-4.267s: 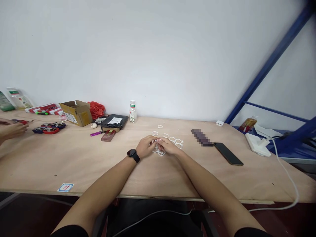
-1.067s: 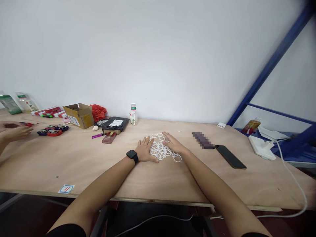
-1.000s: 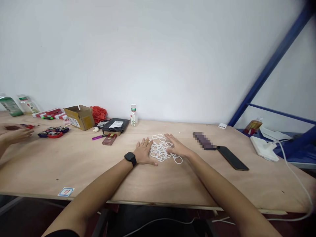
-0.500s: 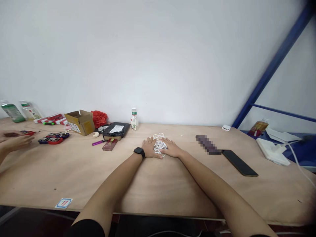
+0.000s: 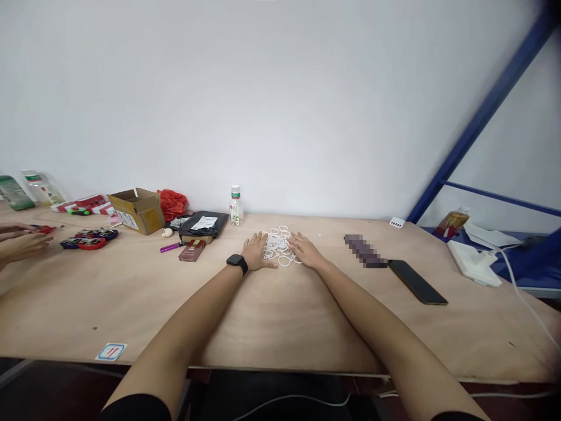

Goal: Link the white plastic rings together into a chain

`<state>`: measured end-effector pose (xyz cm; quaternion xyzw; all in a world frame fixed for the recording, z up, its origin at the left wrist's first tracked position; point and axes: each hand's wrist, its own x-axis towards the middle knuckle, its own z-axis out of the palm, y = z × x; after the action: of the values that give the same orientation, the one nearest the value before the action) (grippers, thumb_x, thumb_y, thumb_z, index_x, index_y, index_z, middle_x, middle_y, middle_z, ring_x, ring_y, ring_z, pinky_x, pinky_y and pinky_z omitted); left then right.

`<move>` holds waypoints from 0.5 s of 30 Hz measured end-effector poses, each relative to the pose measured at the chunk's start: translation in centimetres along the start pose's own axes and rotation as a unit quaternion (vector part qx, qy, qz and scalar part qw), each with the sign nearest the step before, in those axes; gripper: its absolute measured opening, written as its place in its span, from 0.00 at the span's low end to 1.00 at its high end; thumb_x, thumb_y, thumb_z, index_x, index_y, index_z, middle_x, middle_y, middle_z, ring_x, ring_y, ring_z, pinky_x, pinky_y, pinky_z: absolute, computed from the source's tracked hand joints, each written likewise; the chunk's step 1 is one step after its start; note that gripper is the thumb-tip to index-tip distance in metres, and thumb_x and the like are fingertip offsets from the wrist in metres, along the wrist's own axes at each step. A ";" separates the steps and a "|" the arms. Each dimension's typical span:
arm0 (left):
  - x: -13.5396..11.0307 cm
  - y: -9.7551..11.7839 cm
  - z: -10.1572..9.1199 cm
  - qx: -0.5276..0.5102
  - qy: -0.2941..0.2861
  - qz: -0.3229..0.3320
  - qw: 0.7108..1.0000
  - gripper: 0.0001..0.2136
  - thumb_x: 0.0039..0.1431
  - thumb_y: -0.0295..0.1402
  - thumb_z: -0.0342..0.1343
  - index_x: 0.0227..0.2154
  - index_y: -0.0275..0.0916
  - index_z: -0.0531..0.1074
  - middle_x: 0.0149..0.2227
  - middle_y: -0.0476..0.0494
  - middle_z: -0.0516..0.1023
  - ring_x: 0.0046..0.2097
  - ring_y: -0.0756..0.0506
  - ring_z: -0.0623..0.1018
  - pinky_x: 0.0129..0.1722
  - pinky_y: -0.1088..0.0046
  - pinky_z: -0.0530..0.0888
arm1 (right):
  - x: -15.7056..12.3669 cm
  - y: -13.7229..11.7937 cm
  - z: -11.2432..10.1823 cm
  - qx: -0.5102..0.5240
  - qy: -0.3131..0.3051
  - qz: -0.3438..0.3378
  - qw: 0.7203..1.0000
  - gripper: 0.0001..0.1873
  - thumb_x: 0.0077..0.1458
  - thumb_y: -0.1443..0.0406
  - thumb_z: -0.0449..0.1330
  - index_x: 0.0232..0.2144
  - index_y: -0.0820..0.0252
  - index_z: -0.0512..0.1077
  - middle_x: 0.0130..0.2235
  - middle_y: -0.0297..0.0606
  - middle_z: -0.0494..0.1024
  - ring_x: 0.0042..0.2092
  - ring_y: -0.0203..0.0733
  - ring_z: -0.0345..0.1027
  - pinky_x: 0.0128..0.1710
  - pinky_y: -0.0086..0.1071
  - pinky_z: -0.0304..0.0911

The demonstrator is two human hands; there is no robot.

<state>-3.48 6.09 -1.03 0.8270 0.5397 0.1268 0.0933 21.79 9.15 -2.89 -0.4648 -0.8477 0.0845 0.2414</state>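
A loose heap of thin white rings [image 5: 277, 245] lies on the wooden table [image 5: 280, 316], several overlapping and a few apart at the edges. Against the heap's left side rests my left hand [image 5: 255, 252], palm down with fingers spread and thumb stretched toward me; a black watch is on that wrist. My right hand [image 5: 305, 250] lies at the heap's right side, fingers extended, its tips touching the outer rings. Neither hand grips anything. Whether the rings are rubber bands or hair ties, I cannot tell.
Left of the heap are a dark red box [image 5: 191, 250], a black parcel [image 5: 204, 224], an opened carton [image 5: 137, 210] and a bottle [image 5: 235, 206]. A phone [image 5: 417, 282] lies right. At far left, another person's hands [image 5: 24, 242] are near red and blue items [image 5: 89, 238].
My hands have moved apart, and the rings between them are now more spread out and visible. The camera view has shifted slightly.
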 end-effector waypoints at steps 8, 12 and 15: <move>-6.4 4.7 -1.0 0.035 0.010 0.020 0.999 0.37 0.50 0.61 0.51 0.54 0.38 0.66 0.61 0.29 0.64 0.61 0.30 0.63 0.59 0.45 0.52 | -4.4 -1.6 -2.1 -0.034 0.055 0.047 0.997 0.16 0.55 0.56 0.59 0.44 0.55 0.76 0.52 0.43 0.72 0.54 0.50 0.63 0.55 0.44 0.57; -6.9 6.4 0.1 0.062 -0.014 0.048 0.997 0.33 0.52 0.62 0.47 0.46 0.39 0.72 0.62 0.30 0.62 0.61 0.30 0.63 0.59 0.44 0.52 | -5.8 -2.7 -2.4 -0.057 0.009 0.052 0.997 0.11 0.55 0.59 0.60 0.39 0.55 0.77 0.46 0.41 0.74 0.48 0.48 0.65 0.50 0.41 0.59; -5.9 6.2 0.7 0.068 0.003 0.046 0.997 0.32 0.55 0.61 0.46 0.50 0.39 0.70 0.64 0.31 0.58 0.62 0.31 0.61 0.59 0.46 0.53 | -5.9 -3.0 -2.4 -0.061 0.000 0.048 0.997 0.07 0.56 0.64 0.59 0.36 0.55 0.76 0.44 0.40 0.74 0.47 0.45 0.65 0.49 0.39 0.59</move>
<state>-0.17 -1.77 -0.49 0.8552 0.5084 0.0969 0.0290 23.37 2.34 -1.64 -0.5185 -0.8282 0.0446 0.2082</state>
